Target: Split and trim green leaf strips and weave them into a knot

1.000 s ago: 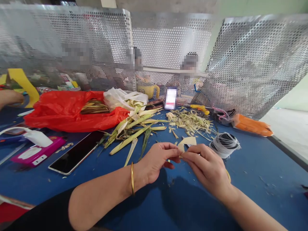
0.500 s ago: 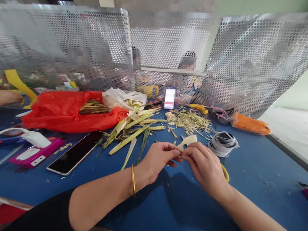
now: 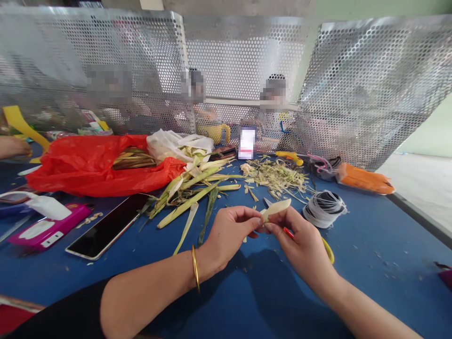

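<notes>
A pale corn husk strip [image 3: 278, 207] is pinched between my two hands, its free end rising to the right above the fingers. My left hand [image 3: 231, 235], with a gold bangle at the wrist, is closed on the strip's left end. Thumb and fingers of my right hand [image 3: 298, 240] grip the strip close beside the left fingertips. Under my right hand lies what looks like scissors, mostly hidden; a blade tip and a yellow handle [image 3: 328, 251] show. Cream and green corn husks [image 3: 190, 197] are piled ahead to the left, and shredded husk scraps [image 3: 278, 176] lie beyond my hands.
A spool of grey-white thread [image 3: 324, 209] stands right of my hand, near an orange packet [image 3: 365, 178]. Leftward are a dark phone [image 3: 106, 226], a magenta device [image 3: 52, 226] and a red plastic bag [image 3: 88, 165]. A perforated metal screen [image 3: 247, 61] borders the back; another person's hand [image 3: 14, 147] is far left.
The husk strip has turned from a curled loop to a flatter piece pointing right. My right fingers have shifted their pinch, and a red part shows beneath them.
</notes>
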`<state>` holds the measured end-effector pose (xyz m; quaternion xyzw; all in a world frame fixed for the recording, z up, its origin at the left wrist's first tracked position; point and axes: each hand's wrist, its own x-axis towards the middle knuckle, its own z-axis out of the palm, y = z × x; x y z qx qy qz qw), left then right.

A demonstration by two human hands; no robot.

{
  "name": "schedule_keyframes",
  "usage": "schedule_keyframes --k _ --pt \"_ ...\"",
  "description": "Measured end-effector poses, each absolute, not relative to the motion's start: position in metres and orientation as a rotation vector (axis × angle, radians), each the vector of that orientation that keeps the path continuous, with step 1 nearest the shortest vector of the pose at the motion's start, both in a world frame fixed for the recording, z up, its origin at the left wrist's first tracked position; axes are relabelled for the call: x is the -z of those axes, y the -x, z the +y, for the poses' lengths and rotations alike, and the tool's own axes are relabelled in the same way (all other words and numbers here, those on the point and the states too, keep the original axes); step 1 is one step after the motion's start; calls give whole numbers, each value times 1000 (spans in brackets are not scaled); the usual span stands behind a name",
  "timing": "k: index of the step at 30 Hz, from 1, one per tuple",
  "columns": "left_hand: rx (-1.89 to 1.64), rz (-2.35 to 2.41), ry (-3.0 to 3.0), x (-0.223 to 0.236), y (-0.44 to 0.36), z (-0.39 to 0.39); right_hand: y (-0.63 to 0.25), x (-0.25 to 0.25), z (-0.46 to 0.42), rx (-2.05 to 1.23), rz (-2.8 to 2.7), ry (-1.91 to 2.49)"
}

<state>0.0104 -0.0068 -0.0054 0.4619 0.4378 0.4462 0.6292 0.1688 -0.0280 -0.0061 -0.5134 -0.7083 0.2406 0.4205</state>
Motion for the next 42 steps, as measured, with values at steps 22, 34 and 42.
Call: schedule_keyframes --k 22,34,42 --pt "-909 851 -721 6 -7 -1 -174 3 -23 -378 -1858 1038" --pt "-884 809 -757 7 -6 -4 -175 -1 -24 262 -2100 900" --pt "-942 875 -917 7 -8 -5 -175 7 -24 -55 -2020 1126"
